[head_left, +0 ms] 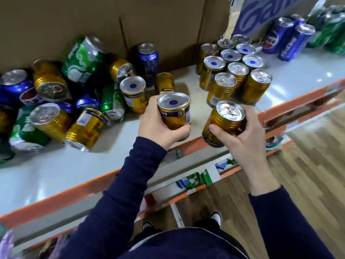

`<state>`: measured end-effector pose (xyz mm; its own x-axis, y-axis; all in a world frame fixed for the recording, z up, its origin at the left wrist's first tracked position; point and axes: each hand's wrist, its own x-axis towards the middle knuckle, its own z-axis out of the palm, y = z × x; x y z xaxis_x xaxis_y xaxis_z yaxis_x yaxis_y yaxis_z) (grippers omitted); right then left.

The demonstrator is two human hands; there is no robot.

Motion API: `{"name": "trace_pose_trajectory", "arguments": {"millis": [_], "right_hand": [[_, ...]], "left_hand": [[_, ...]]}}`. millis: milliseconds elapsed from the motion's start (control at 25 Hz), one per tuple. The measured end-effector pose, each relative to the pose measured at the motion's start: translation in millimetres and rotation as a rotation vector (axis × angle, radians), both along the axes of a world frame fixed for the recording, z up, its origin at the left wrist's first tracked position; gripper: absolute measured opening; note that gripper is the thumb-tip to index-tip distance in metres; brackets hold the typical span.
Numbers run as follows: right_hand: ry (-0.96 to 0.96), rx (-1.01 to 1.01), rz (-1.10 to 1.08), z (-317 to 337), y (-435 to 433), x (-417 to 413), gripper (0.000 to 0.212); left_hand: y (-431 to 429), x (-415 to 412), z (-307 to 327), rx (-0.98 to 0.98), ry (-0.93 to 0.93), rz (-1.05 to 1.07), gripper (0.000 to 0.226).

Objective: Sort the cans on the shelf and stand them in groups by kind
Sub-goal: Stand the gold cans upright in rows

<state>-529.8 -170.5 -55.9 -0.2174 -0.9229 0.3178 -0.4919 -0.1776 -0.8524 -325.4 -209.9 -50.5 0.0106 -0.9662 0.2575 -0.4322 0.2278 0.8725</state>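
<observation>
My left hand (pixel 158 124) grips a gold can (pixel 175 113) just above the grey shelf (pixel 56 171). My right hand (pixel 237 135) grips a second gold can (pixel 224 122) over the shelf's front edge. Behind them several gold cans (pixel 233 75) stand upright in a group. Several blue cans (pixel 291 40) stand further right, and green cans (pixel 334 34) at the far right. To the left lies a jumbled heap (pixel 65 101) of gold, blue and green cans, most tipped over.
A cardboard box wall (pixel 130 25) backs the shelf. An orange strip (pixel 205 144) runs along the shelf's front edge, with lower shelves under it. Wooden floor (pixel 308 165) lies to the right, and my shoes (pixel 216 217) show below.
</observation>
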Motion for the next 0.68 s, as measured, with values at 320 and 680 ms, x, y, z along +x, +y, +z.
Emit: {"name": "trace_pose_trajectory", "arguments": {"millis": [320,680], "right_hand": [[0.017,0.015,0.07,7,-10,-148,0.066],[-0.037,0.094,0.176,5,-76,-225,0.059]], "left_hand": [[-2,-149,-1,-0.043,-0.077,-0.014,0.071],[-39,-203,29,-0.183,-0.043,0.116,0.076]]}}
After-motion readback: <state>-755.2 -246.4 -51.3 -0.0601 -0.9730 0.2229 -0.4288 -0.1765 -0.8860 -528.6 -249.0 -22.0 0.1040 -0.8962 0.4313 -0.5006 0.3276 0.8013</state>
